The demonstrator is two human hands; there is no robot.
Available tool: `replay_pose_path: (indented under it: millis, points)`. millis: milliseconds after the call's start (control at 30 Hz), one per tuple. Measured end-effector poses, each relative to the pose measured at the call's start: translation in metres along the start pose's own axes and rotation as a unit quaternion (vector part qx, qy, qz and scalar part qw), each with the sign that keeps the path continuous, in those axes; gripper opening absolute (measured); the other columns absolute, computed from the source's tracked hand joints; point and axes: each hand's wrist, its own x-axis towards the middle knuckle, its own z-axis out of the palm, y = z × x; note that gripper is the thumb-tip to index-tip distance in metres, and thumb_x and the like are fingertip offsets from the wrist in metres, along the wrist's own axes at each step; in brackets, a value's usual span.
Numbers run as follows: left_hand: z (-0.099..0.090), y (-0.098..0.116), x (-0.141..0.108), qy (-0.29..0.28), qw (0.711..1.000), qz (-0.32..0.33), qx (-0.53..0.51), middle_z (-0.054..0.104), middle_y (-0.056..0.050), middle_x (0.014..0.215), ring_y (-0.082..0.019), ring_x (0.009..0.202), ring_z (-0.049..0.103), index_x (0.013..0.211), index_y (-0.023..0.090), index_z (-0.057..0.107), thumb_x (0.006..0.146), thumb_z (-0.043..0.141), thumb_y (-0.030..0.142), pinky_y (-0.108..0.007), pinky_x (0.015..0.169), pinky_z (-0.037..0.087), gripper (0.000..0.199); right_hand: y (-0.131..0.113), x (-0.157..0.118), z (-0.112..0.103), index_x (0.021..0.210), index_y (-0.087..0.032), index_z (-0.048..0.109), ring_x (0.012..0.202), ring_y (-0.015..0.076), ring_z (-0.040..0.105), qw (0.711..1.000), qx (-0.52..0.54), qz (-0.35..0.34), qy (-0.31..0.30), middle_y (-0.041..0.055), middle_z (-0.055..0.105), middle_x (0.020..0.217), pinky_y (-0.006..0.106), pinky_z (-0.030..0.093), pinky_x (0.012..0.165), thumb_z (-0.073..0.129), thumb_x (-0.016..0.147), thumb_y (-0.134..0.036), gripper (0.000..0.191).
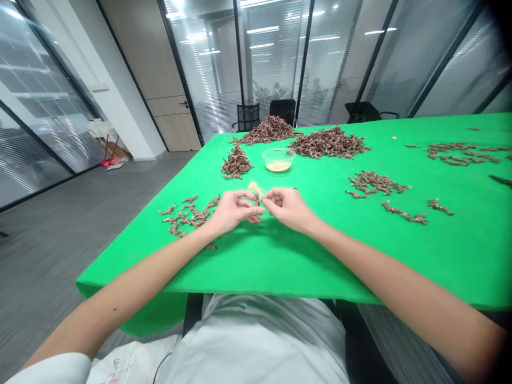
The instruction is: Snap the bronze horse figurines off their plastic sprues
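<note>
Between the fingertips of my left hand (pixel 234 212) is a small brown piece with twisted ends (pixel 257 201), like a wrapped sweet. My right hand (pixel 288 208) meets it from the other side, thumb and forefinger pinched by its upper end; what lies in that pinch is too small to make out. Just beyond both hands a little heap of pale yellow grains (pixel 254 187) lies on the green cloth (pixel 256 266). Further back stands a clear plastic bowl (pixel 279 155) with similar grains in its bottom. Loose brown pieces (pixel 188 217) are scattered beside my left hand.
Large heaps of brown pieces (pixel 330 143) sit towards the far edge, with a smaller heap (pixel 236 162) left of the bowl. More pieces (pixel 376 183) are spread on the right. A dark object (pixel 500 181) lies at the right border. Black chairs (pixel 282 111) stand behind the table.
</note>
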Motion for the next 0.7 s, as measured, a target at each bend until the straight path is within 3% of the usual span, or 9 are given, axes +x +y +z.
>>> replay_pose_path:
  millis: [267,700]
  points:
    - [0.0024,0.0003,-0.0008,-0.005,1.000,0.000,0.011,0.075,-0.008,0.069,-0.023,0.060,0.075,0.096,0.011,0.059,0.058,0.095,0.040,-0.027,0.054,0.061,0.061,0.0032,0.0006,0.0015,0.080,-0.014,0.068,0.052,0.0133,0.053,1.000,0.008,0.002,-0.015,0.0043,0.065,0.064,0.023,0.037,0.045,0.063,0.083,-0.044,0.030]
    - [0.0012,-0.0030,-0.0015,-0.014,0.999,0.022,0.043,0.075,-0.007,0.068,-0.022,0.060,0.074,0.099,0.011,0.062,0.062,0.093,0.042,-0.025,0.055,0.060,0.058,-0.0006,-0.0021,-0.0023,0.083,-0.016,0.062,0.051,0.0126,0.049,0.994,-0.091,-0.064,-0.017,0.0010,0.060,0.061,0.025,0.032,0.051,0.056,0.090,-0.032,0.018]
